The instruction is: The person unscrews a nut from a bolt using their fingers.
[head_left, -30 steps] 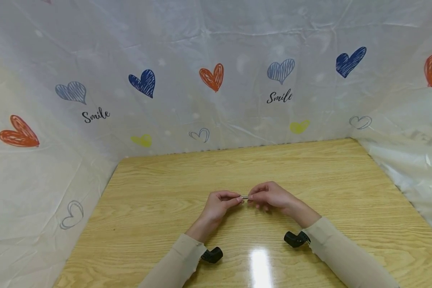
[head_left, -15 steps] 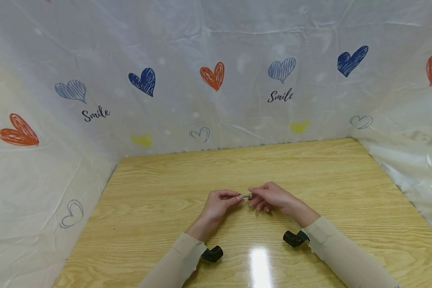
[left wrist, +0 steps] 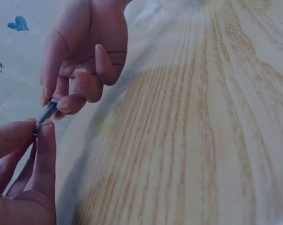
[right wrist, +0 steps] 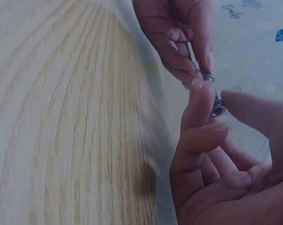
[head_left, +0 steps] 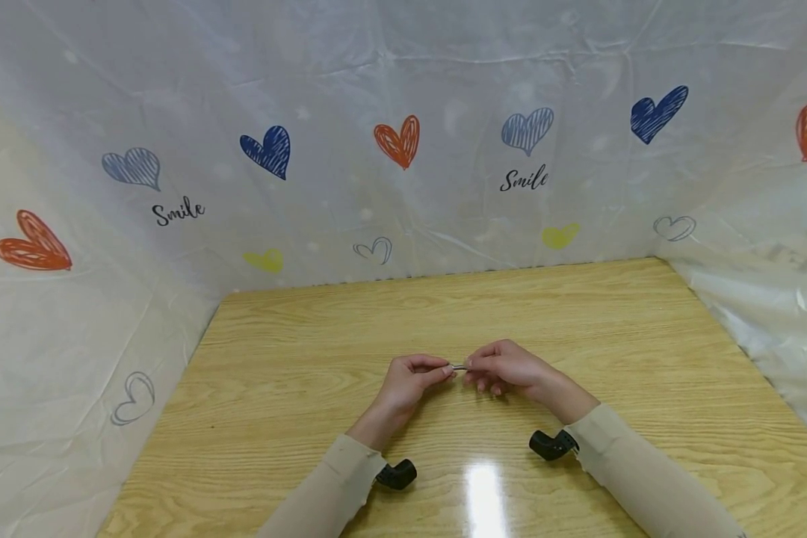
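A small silver bolt (head_left: pixel 459 367) is held roughly level above the table between both hands. Thumb and fingertips of my left hand (head_left: pixel 403 385) pinch its left end, where a small metal ring or nut shows in the right wrist view. My right hand (head_left: pixel 513 368) has thumb and index finger on the bolt head (right wrist: pixel 218 110), its other fingers loosely bent. The threaded shank (left wrist: pixel 47 112) shows in the gap between the two hands in the left wrist view. Fingertips cover part of each end.
Under the hands lies a wood-grain table (head_left: pixel 309 336). White sheeting (head_left: pixel 336 209) printed with hearts and lettering hangs behind it and along both sides. Black wrist devices (head_left: pixel 397 475) stick out from the cuffs.
The right fingers opened off the bolt head half a second ago and now pinch it again. My left hand has kept its hold and place.
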Tool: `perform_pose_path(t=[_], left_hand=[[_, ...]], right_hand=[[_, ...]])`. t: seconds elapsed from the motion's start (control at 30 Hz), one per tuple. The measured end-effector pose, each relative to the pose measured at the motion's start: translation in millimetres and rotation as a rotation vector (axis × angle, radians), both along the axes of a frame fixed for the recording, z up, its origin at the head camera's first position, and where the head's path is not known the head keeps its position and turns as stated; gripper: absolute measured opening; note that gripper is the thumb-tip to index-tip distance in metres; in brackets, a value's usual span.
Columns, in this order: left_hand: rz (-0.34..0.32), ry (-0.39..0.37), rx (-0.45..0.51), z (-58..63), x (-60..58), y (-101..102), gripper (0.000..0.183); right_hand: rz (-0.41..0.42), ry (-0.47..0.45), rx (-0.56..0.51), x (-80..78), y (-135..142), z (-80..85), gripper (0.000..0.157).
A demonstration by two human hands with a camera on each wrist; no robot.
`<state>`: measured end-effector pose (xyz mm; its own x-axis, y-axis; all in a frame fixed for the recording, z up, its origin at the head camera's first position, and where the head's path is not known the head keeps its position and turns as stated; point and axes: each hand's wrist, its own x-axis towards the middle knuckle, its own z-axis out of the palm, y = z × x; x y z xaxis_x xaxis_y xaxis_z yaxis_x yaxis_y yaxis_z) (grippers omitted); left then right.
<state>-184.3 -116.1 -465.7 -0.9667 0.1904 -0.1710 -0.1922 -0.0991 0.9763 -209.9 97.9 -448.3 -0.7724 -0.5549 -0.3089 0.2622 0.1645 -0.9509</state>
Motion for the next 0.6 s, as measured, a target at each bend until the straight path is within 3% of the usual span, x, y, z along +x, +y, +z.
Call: perform_pose_path(t=[0.23, 0.6], left_hand=[[0.008, -0.004, 0.006, -1.3, 0.3, 0.4, 0.023], [0.000, -0.001, 0.025, -1.9, 0.0, 1.3, 0.025]], right_hand=[[-0.017, -0.035, -0.034, -0.1, 0.8, -0.3, 0.033], [-0.067, -0.086, 0.035, 2.3, -1.3, 0.7, 0.044]])
